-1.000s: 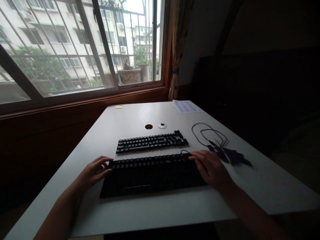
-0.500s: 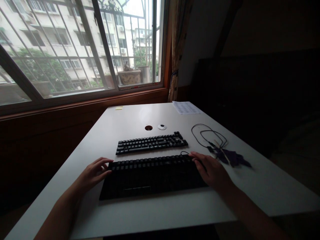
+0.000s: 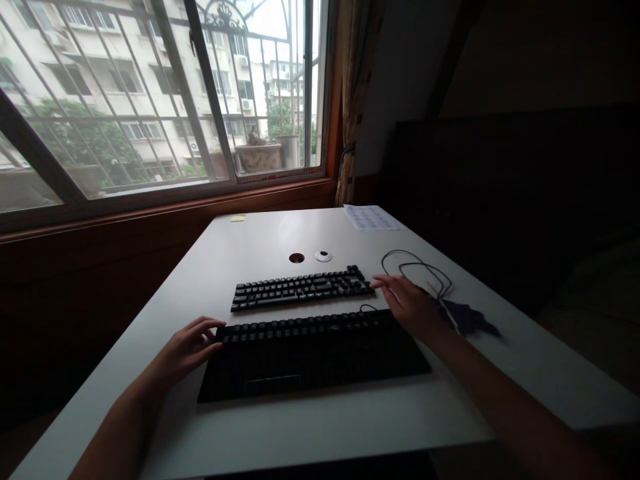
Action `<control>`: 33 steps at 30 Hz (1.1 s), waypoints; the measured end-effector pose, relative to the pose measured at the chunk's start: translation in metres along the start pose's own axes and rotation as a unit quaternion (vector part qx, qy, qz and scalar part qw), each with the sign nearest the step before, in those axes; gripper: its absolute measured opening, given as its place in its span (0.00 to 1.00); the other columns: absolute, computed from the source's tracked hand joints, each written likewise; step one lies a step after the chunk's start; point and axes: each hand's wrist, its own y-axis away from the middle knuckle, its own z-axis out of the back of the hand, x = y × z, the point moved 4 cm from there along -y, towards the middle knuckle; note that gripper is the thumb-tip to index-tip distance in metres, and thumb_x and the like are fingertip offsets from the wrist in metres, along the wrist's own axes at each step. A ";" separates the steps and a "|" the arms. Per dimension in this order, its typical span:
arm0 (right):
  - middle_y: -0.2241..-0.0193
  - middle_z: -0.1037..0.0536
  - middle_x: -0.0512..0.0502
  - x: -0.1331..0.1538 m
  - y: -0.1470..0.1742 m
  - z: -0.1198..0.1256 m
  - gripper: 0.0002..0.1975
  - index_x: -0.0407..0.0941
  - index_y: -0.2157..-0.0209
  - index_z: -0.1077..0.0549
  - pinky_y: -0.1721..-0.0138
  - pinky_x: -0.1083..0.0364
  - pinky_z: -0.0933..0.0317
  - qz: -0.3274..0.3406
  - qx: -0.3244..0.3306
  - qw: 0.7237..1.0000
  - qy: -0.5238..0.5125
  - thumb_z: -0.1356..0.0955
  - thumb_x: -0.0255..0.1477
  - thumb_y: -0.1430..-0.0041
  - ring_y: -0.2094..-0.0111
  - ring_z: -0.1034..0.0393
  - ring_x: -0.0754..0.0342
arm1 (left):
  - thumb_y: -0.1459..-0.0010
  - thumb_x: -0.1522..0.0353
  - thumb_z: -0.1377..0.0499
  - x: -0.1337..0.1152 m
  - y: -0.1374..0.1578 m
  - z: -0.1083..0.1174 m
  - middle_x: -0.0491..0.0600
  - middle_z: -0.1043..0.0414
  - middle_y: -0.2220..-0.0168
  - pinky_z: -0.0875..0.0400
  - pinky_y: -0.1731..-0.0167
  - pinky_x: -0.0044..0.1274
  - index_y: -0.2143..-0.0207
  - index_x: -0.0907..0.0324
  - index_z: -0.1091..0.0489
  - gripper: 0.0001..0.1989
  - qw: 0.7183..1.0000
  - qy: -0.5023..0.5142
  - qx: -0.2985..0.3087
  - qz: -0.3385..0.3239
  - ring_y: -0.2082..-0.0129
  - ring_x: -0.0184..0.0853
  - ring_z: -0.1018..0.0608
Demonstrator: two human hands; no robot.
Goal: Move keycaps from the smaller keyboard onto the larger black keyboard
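"At nine o'clock on the near keyboard (image 3: 310, 360)?"
"Its edge is being touched by the left hand (image 3: 190, 345); whether gripped, cannot be told."
"And the far keyboard (image 3: 303, 291), at twelve?"
"Its right end is being pointed at by the right hand (image 3: 410, 305), fingers parted. Through haste, keys could be getting knocked, or the cable (image 3: 431, 267) at two o'clock snagged."

1. On the table (image 3: 300, 420): near keyboard (image 3: 310, 367) in front, far keyboard (image 3: 300, 288) just behind.
2. Behind both: hole (image 3: 297, 258), with ring (image 3: 319, 257) to its right.
3. To the right: cable (image 3: 399, 251), cloth (image 3: 470, 319) in front.
4. At the back: sticky note (image 3: 238, 219) left, paper (image 3: 373, 217) right.
5. Past the table: window (image 3: 150, 100).
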 end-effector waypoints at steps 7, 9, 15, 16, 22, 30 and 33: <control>0.53 0.17 0.41 -0.053 -0.056 -0.050 0.17 0.43 0.47 0.29 0.43 0.43 0.33 -0.005 0.060 0.998 0.034 0.41 0.23 0.32 0.48 0.26 0.44 | 0.34 0.59 0.38 0.005 0.000 -0.002 0.50 0.26 0.56 0.24 0.67 0.22 0.46 0.54 0.27 0.17 1.000 0.012 0.001 0.006 0.66 0.31 0.21; 0.53 0.17 0.39 -0.062 -0.065 -0.063 0.17 0.43 0.49 0.28 0.42 0.45 0.33 -0.006 0.080 0.996 0.036 0.40 0.22 0.34 0.47 0.26 0.45 | 0.34 0.59 0.38 0.005 0.001 -0.002 0.50 0.26 0.57 0.24 0.67 0.21 0.46 0.54 0.27 0.17 1.000 0.016 -0.001 0.009 0.67 0.31 0.21; 0.51 0.18 0.40 -0.076 -0.074 -0.083 0.17 0.44 0.50 0.27 0.40 0.47 0.36 -0.032 0.124 0.991 0.048 0.39 0.21 0.35 0.47 0.26 0.47 | 0.33 0.58 0.39 0.003 0.002 -0.002 0.51 0.26 0.55 0.23 0.65 0.22 0.45 0.54 0.27 0.18 1.000 0.018 0.002 0.004 0.64 0.32 0.21; 0.51 0.18 0.40 -0.077 -0.074 -0.085 0.16 0.45 0.50 0.27 0.40 0.47 0.36 -0.036 0.129 0.990 0.050 0.39 0.21 0.35 0.46 0.26 0.47 | 0.33 0.59 0.39 0.003 0.002 -0.002 0.51 0.26 0.55 0.23 0.65 0.22 0.45 0.54 0.28 0.18 1.000 0.017 0.003 0.003 0.64 0.32 0.21; 0.47 0.20 0.39 -0.075 -0.077 -0.094 0.15 0.44 0.49 0.27 0.40 0.47 0.36 -0.047 0.151 0.986 0.048 0.39 0.22 0.33 0.45 0.27 0.47 | 0.33 0.59 0.40 0.002 0.002 -0.002 0.51 0.26 0.55 0.23 0.64 0.23 0.44 0.54 0.28 0.18 1.000 0.015 0.005 -0.001 0.64 0.32 0.21; 0.49 0.20 0.40 -0.074 -0.096 -0.099 0.13 0.45 0.50 0.25 0.41 0.47 0.36 -0.053 0.150 0.986 0.044 0.38 0.25 0.32 0.45 0.29 0.46 | 0.33 0.59 0.40 0.000 0.002 -0.002 0.51 0.26 0.54 0.22 0.63 0.24 0.45 0.54 0.28 0.17 1.000 0.012 0.001 0.004 0.63 0.33 0.21; 0.52 0.18 0.41 -0.079 -0.107 -0.098 0.11 0.45 0.52 0.24 0.41 0.48 0.37 -0.063 0.146 0.986 0.046 0.34 0.25 0.33 0.45 0.29 0.45 | 0.33 0.59 0.40 -0.001 0.002 -0.001 0.52 0.26 0.53 0.22 0.62 0.24 0.44 0.54 0.28 0.18 1.000 0.013 0.001 0.004 0.63 0.33 0.21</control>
